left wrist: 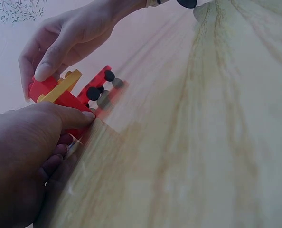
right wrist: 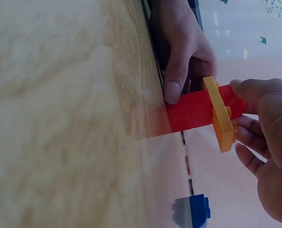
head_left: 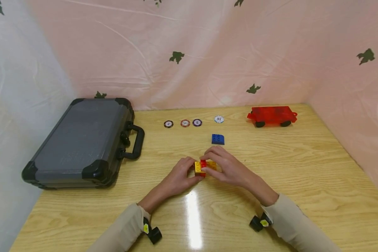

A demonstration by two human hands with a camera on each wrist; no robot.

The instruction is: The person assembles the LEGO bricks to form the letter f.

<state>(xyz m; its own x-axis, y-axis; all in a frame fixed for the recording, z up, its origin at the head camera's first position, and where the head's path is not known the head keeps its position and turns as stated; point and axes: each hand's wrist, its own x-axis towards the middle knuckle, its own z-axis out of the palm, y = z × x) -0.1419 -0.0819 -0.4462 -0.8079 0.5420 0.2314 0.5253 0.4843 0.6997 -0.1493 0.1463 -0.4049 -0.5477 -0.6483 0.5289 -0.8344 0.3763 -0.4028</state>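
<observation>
A small stack of toy building bricks stands on the table between both hands. Red bricks [right wrist: 191,111] form its lower part, a yellow plate [right wrist: 217,109] lies across them and juts out to one side, and a red brick [right wrist: 234,99] sits on top. My left hand [head_left: 179,176] grips the lower red bricks, its thumb against their near side. With thumb and fingers, my right hand [head_left: 228,168] pinches the top red brick. Whether that brick is fully seated cannot be seen. Behind the stack lies a blue brick [head_left: 218,139] with studs and one rounded corner.
A grey hard case [head_left: 77,140] with a black handle [head_left: 138,143] takes up the table's left side. Several poker chips, among them a white chip [head_left: 218,119], lie in a row at the back. A red wheeled toy wagon [head_left: 272,115] stands at the back right.
</observation>
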